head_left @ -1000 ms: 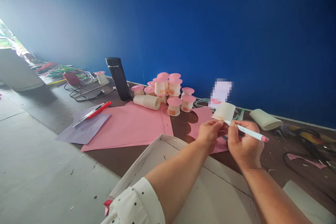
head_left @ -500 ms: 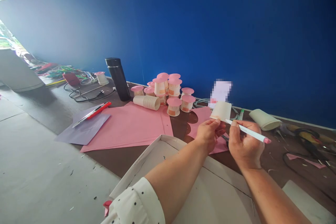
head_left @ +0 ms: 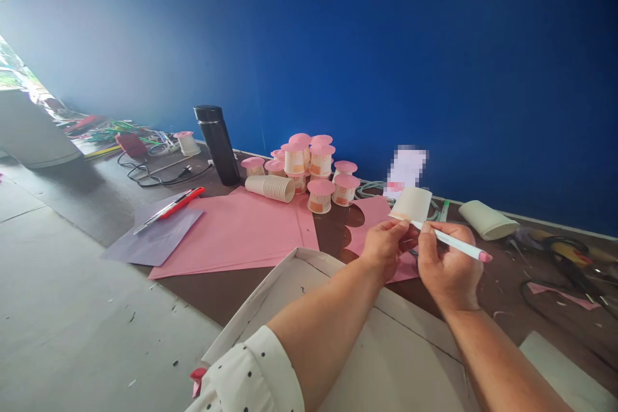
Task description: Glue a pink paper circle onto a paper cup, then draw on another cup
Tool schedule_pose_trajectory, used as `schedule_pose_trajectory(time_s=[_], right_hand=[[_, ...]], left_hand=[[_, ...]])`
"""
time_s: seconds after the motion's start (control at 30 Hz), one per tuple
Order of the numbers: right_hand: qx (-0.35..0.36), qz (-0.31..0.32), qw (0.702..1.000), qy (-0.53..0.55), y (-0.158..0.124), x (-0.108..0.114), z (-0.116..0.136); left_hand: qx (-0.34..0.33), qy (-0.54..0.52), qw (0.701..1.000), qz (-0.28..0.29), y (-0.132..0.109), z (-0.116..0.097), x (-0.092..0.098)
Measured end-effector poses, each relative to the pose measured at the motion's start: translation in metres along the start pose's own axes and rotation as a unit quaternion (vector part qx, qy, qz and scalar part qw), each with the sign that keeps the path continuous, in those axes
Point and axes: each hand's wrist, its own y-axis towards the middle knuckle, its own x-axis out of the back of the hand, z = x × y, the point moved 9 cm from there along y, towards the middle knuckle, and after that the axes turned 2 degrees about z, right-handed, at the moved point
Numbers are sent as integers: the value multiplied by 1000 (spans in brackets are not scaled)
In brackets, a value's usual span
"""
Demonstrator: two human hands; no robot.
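A pale paper cup [head_left: 411, 203] is held in my left hand [head_left: 385, 248], whose fingers close on its rim. Faint orange colouring shows near that rim. My right hand [head_left: 449, 265] grips a white marker [head_left: 458, 244] with a pink end; its tip points at the cup near my left fingertips. Whether the tip touches the cup cannot be made out. Beyond my hands, to the left, several decorated cups [head_left: 320, 196] with pink round tops stand grouped and partly stacked. A nested row of plain cups [head_left: 270, 188] lies on its side before them.
Pink sheets [head_left: 232, 232], a purple sheet [head_left: 167, 238] and a red cutter [head_left: 181, 203] lie left. A black bottle [head_left: 217, 145] stands near the blue wall. A white box lid [head_left: 386, 360] is below my arms. Another cup [head_left: 487, 219] and black cables [head_left: 572, 264] are right.
The cup has shifted slightly right and tilted a little. My right hand and the marker have moved slightly left, closer to my left fingertips.
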Motion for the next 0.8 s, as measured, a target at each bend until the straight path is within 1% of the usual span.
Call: schedule_pose_trajectory(time_s=[0.1, 0.4, 0.47, 0.6, 0.7, 0.8], right_hand=[[-12, -11, 1000, -11, 0, 2, -2], [8, 0, 1000, -23, 0, 1, 2], [6, 6, 1000, -27, 0, -1, 1], [-8, -7, 1000, -27, -1, 0, -3], [-8, 3, 1000, -30, -1, -2, -3], [-9, -20, 999, -24, 0, 3, -3]], left_hand=[[2, 7, 1000, -3, 0, 0, 1], [7, 25, 1000, -4, -1, 0, 1], [5, 30, 1000, -6, -1, -1, 1], [-1, 34, 999, 5, -2, -1, -1], [2, 38, 999, 0, -1, -1, 0], [4, 19, 1000, 0, -2, -1, -1]])
